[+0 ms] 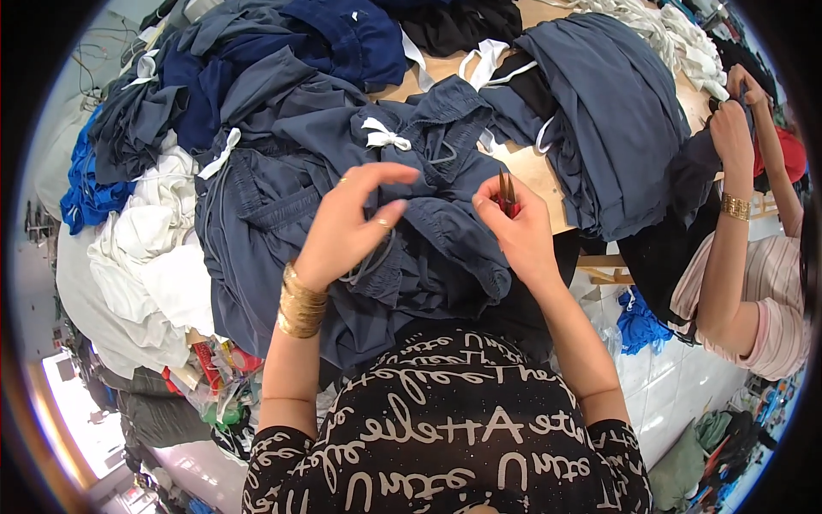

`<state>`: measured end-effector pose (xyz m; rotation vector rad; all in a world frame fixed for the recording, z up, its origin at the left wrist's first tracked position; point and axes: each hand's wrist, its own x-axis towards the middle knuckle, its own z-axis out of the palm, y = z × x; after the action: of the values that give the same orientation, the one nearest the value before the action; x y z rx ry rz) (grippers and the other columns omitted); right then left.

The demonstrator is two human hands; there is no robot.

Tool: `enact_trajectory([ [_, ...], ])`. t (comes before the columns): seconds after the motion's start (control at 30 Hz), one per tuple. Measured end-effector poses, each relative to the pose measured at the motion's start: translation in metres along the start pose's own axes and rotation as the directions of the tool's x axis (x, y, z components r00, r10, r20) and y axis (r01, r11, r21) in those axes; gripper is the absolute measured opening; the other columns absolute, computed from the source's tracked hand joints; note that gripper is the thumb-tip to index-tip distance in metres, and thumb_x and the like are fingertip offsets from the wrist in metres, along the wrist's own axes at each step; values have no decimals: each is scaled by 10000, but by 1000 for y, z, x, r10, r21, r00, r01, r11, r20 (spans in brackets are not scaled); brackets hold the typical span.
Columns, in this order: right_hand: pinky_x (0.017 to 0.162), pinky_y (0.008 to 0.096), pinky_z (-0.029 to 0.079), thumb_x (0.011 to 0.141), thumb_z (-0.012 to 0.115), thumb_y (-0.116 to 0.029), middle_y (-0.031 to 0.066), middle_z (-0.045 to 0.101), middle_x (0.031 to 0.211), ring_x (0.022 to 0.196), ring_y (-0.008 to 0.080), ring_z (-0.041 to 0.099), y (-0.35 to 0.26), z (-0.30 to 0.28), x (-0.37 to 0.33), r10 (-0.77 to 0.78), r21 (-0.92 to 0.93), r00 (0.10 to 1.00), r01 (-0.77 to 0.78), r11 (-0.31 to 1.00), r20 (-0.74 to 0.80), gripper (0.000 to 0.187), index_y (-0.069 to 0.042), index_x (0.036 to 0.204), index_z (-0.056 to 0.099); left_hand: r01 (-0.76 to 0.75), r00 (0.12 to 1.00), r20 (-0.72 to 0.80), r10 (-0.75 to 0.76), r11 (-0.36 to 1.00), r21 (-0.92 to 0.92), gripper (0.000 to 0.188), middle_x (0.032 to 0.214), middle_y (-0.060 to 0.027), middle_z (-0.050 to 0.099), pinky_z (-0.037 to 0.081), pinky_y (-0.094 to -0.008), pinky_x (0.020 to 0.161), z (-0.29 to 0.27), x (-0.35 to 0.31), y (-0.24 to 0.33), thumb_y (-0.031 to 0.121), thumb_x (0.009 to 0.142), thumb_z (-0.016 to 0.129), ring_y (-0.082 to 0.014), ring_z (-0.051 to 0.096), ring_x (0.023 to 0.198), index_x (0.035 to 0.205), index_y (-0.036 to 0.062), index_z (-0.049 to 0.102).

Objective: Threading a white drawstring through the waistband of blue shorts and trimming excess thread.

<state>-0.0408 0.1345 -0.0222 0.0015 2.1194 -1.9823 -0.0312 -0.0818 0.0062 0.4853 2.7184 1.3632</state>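
Here, our right hand (524, 224) is pinching half-hidden snips (509, 197). Beneath our spread left hand (347, 224), garments (454, 236) are mostly hiding the tabletop's (535, 182) near edge.

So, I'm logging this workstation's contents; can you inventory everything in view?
Snips: one, red and metal, right of centre
Garments: several, grey-blue, heaped around centre
Ties: several, white, on the garments
Garment stack: one, grey-blue, upper right
Navy cloth: one pile, navy, upper left
White fabric: two heaps, white, left and upper right
Blue cloth: two main bundles, blue, left and lower right
Tabletop: one, pale wood, under piles
Co-worker: one, striped top, right
Edge clutter: uncountable, mixed
Left grip: one, bare, above garments
Right grip: one, bare, holding snips
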Motion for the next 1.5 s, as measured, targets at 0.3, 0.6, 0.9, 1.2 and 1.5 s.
enact_trajectory([
  [0.3,566,286,425,746,644,-53,94,528,749,589,187,518,26,2,-8,-216,-374,972,234,897,89,107,-8,834,602,-215,950,279,138,939,268,234,916,-82,552,406,-362,809,55,18,-26,116,698,678,-293,495,877,910,57,597],
  [0.6,553,261,422,695,626,-93,71,570,631,554,128,512,84,20,-2,-17,-247,999,25,969,33,97,-5,733,612,-101,970,227,85,993,62,280,941,-103,570,419,-353,840,65,1,-57,81,698,685,-295,521,919,952,35,577],
  [0.9,509,210,349,766,613,-111,-24,511,601,538,49,409,49,6,6,109,-212,984,-78,974,139,117,-1,804,601,5,993,119,-15,996,84,163,814,-80,619,460,-325,690,79,-2,-61,117,739,675,-261,586,770,853,28,601],
  [1.2,649,401,458,853,571,-248,183,605,792,763,376,590,60,16,-17,95,-658,973,70,750,212,269,-12,967,510,309,951,70,-301,913,-266,260,724,-108,657,451,-253,576,82,-3,-82,223,826,638,-135,628,647,777,-26,584],
  [1.5,616,452,464,875,534,-247,214,599,763,696,388,587,83,29,-17,-63,-637,982,164,754,179,269,18,873,485,348,935,86,-345,836,-425,278,769,-102,676,466,-226,631,86,-2,-80,226,840,626,-103,631,714,772,-40,585],
])
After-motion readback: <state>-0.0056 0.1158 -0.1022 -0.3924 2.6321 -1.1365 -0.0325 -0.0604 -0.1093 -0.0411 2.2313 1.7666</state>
